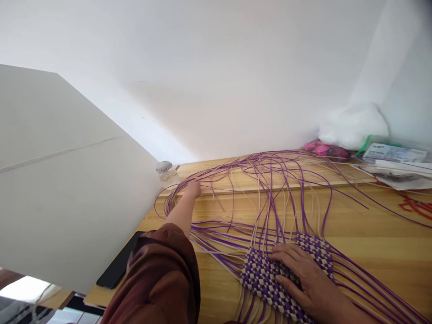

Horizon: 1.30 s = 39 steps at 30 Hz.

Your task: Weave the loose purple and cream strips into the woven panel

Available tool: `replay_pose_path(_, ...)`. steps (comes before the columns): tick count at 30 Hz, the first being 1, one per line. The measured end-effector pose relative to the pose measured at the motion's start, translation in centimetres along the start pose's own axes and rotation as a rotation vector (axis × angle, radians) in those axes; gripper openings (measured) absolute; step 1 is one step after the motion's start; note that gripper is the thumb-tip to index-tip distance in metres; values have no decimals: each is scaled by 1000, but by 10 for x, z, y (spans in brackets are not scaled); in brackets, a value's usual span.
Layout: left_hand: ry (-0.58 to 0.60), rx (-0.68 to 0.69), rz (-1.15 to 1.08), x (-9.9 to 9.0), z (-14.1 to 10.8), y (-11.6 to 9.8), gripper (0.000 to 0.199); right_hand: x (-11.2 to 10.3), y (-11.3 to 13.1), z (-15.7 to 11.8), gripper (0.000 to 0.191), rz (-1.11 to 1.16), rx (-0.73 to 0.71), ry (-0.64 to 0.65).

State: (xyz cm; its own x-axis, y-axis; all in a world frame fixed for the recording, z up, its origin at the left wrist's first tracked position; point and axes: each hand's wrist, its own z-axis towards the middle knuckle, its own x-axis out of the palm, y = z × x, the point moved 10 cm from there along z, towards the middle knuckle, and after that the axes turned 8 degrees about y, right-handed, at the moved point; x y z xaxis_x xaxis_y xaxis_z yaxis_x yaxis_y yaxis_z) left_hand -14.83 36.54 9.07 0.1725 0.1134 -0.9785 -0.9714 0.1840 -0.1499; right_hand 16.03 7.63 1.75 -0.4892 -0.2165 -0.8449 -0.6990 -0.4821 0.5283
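A woven mat of purple and beige strips (259, 272) lies on the wooden table, its long loose strands fanning out on all sides. My right hand (303, 274) rests palm down on the weave, fingers stretched out over its middle and hiding part of the checks. Farther off, my left arm reaches out to the bundle of purple and beige strands (216, 171) near the wall. My left hand (193, 189) is at the bundle's left part, its fingers turned away and hidden, so any grip on the strands does not show.
A lidded clear jar (165, 171) stands in the left back corner. A dark phone-like slab (118, 265) lies by the left edge, partly under my sleeve. At the back right are a pink bundle (326, 149), a white bag (354, 126), papers (394, 153) and orange-red cords (416, 207).
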Motion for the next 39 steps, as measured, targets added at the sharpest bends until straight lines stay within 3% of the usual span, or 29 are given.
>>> replay_pose_path(4,138,31,140,33,1,-35,36,-1,1,0,38,-2,10,23)
replay_pose_path(8,178,148,206,36,9,-76,34,0,-1,-1,38,8,2,9)
replay_pose_path(12,132,347,226,13,6,-120,23,6,-6,-2,39,-2,14,26)
replay_pose_path(18,32,750,224,-39,-12,-193,30,5,-7,-2,39,-41,9,4)
replay_pose_path(19,11,723,231,-51,-2,-195,29,4,-6,-1,39,-45,9,-1)
replay_pose_path(23,-127,321,213,-108,61,-155,31,0,-1,0,37,-57,19,-10)
replay_pose_path(25,-146,168,202,-118,82,-130,28,-2,1,1,37,-58,31,-9)
replay_pose_path(27,-113,89,200,-107,90,-118,32,-3,2,0,36,-53,43,-1)
replay_pose_path(30,-33,116,199,-67,83,-127,30,-2,1,0,37,-37,39,26)
replay_pose_path(35,89,142,159,5,42,-149,27,3,-3,0,39,-9,21,48)
replay_pose_path(39,160,110,125,36,7,-145,29,2,-1,1,38,14,23,53)
